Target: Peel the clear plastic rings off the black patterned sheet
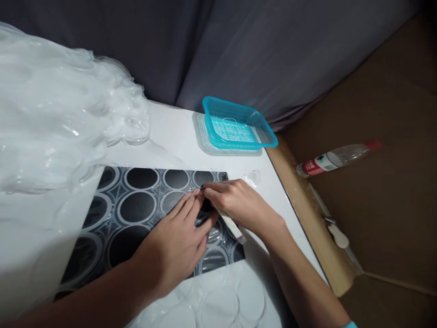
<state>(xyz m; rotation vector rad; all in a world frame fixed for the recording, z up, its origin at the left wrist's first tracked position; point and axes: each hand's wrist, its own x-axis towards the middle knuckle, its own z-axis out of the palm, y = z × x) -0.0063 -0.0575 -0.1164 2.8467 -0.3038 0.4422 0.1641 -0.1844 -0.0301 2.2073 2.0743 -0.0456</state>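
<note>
A clear plastic sheet with rows of round moulded shapes lies over a black sheet (137,207) on the white table. My left hand (174,241) rests flat on it, fingers stretched out towards the right hand's fingertips, holding nothing. My right hand (239,200) is closed in a pinch around a slim, pale-handled tool (232,227), whose blunt end sticks out below the palm. A small dark tip shows at the pinched fingers, close to my left fingertips, over a circle in the upper right part. The fingers hide much of the tool, so its exact kind is unclear.
A big heap of clear plastic pieces (68,109) covers the left. At the back stands a blue basket (239,145) on a pale tray (201,136). Round clear pieces (218,305) lie in front. Right of the table are a plastic bottle (336,158) and brown cardboard (392,205).
</note>
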